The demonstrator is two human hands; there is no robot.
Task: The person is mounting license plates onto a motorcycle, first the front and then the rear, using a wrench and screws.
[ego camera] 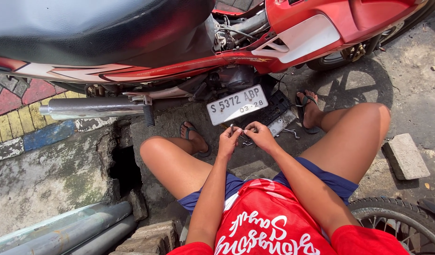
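Note:
Both hands meet just below a white number plate [236, 104] that lies on the ground under a red motorcycle [293, 28]. My left hand [228, 140] and my right hand [261, 135] pinch a small metal part [241, 132] between their fingertips. The part is too small to identify. My bare knees spread to either side, with sandalled feet by the plate.
A chrome exhaust pipe [92, 108] juts left. A black tool tray [273, 109] and small wrenches [290, 132] lie beside the plate. A hole in the concrete [125, 167] opens at left, grey pipes [71, 231] lie below it, a stone block [405, 156] and a tyre [396, 219] are at right.

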